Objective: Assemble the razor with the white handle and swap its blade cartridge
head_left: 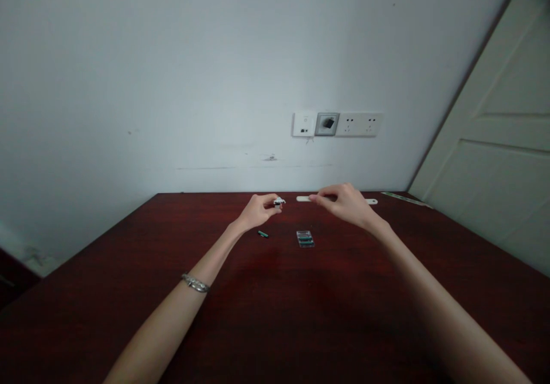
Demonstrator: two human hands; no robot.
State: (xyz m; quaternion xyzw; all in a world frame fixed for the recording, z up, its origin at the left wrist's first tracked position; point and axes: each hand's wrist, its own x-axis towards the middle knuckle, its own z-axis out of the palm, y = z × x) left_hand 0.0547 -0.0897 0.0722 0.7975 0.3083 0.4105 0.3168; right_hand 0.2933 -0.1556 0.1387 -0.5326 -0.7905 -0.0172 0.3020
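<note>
My left hand [258, 210] pinches a small white piece [279, 201] with a dark part, between thumb and fingers above the table; its exact kind is too small to tell. My right hand [344, 202] has its fingers closed on a long flat white stick [303, 199] with a small hole at its right end. The middle of the stick is hidden behind the hand. Below and between the hands lies a clear plastic case [305, 239] with dark green strips in it. A small green and black strip [263, 234] lies on the table just below my left hand.
The dark red wooden table [275, 315] meets a white wall at the back. Wall sockets [358, 124] sit above its far edge. At the far right lies a thin pale green strip [406, 199], near a white panelled door [498, 126].
</note>
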